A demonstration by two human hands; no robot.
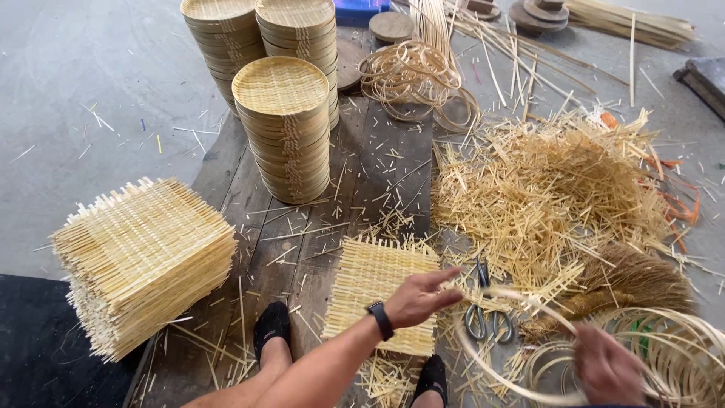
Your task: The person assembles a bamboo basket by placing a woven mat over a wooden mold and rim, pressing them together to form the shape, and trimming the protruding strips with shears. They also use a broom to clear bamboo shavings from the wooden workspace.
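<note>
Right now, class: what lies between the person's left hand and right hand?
In the head view, scissors lie on the boards between the left hand and right hand, with a thin bamboo hoop arcing across and loose offcuts.
</note>
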